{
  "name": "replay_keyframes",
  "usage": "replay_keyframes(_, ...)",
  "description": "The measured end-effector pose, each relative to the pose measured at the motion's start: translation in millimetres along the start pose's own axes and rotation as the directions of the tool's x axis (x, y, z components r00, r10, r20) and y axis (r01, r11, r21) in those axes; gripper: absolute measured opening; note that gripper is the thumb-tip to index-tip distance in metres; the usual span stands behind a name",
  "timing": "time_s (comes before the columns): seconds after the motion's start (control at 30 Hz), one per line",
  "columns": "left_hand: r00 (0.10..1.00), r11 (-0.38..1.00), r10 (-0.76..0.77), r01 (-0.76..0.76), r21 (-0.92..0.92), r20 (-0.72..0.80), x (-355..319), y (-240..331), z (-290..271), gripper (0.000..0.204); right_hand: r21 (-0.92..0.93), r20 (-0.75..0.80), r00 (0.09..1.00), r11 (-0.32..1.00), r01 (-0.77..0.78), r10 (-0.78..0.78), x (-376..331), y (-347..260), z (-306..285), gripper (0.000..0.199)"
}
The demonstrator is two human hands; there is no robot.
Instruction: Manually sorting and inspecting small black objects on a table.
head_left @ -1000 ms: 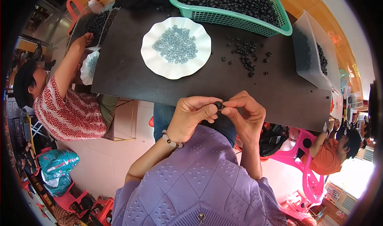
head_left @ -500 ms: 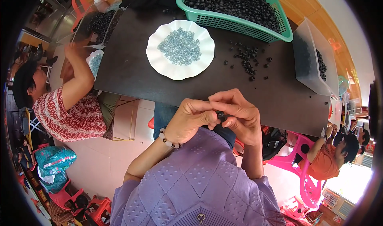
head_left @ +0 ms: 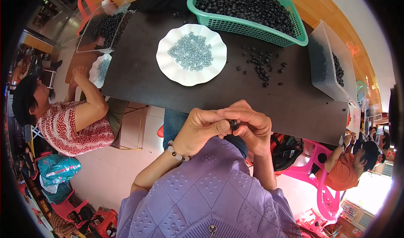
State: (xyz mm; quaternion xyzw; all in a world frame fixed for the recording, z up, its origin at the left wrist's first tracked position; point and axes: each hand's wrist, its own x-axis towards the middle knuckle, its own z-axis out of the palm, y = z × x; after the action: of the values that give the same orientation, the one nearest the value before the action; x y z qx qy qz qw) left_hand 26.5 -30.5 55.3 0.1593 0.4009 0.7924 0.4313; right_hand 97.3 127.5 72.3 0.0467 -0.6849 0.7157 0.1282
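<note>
Just off the table's near edge, my left hand (head_left: pixel 198 130) and my right hand (head_left: pixel 255 128) meet with fingertips together. Pinched between them is a small black round part (head_left: pixel 234 123), hollow-looking, like the loose ones on the table. Both thumbs press at it from either side, and the fingers cover most of it. Beyond my hands sits a white scalloped plate (head_left: pixel 166 72) with a heap of small clear bluish pieces (head_left: pixel 191 52). Scattered loose black parts (head_left: pixel 263 67) lie to the right of the plate.
At the back of the dark table (head_left: pixel 151 88) stands a green basket (head_left: pixel 248 30) full of black parts. A clear plastic bin (head_left: pixel 324 65) is at the right. On the left, a person in a red patterned shirt (head_left: pixel 75 126) sits by another plate (head_left: pixel 96 74). A pink chair (head_left: pixel 309 166) stands right.
My right hand's fingers have lowered and closed in around the black part. The person on the left has brought a raised hand down beside their plate.
</note>
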Motion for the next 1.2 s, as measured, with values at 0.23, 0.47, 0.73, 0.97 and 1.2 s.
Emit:
replay_keyframes(0.23, 1.0, 0.997, 0.017, -0.015, 0.072, -0.017, -7, 6, 5, 0.022, -0.119, 0.077, 0.991, 0.986, 0.115, -0.107, 3, -7, 1, 0.04)
replay_keyframes(0.47, 0.999, 0.997, 0.005, -0.002, 0.073, -0.037, -10, 10, 8, 0.02, -0.036, 0.053, 0.996, 0.997, 0.075, -0.073, -4, -4, 5, 0.035)
replay_keyframes(0.73, 1.0, 0.998, -0.026, 0.027, 0.06, -0.005, -14, 11, 1, 0.017, -0.072, 0.051, 0.999, 0.997, -0.011, 0.015, -5, -18, 10, 0.036)
replay_keyframes(0.97, 0.998, 0.996, -0.054, 0.053, 0.065, 0.018, -18, 24, 14, 0.018, -0.214, 0.016, 0.994, 0.97, 0.113, -0.112, -9, -27, 13, 0.03)
replay_keyframes(1.2, 0.994, 0.978, 0.046, -0.066, 0.198, 0.101, -19, 25, 17, 0.016, -0.253, 0.015, 0.982, 0.949, 0.187, -0.189, -15, -29, 13, 0.019)
